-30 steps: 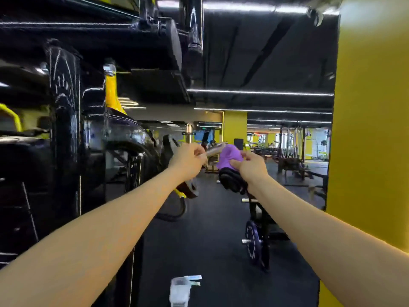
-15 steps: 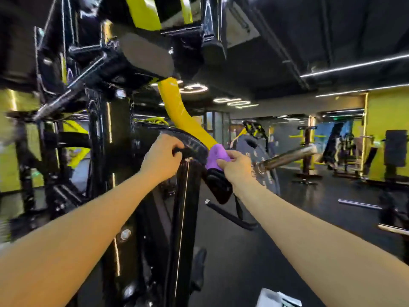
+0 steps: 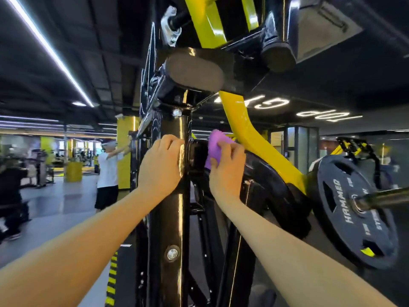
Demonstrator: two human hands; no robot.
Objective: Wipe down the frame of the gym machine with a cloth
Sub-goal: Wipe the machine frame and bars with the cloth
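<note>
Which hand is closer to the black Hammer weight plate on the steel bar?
The right. The right hand grips the purple cloth beside the yellow frame arm, left of the black weight plate. The left hand grips the black upright post, farther left.

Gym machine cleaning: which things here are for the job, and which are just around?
For the job: purple cloth, right hand holding it, left hand gripping the black post, yellow arm.
Just around: weight plate, person in white shirt.
</note>
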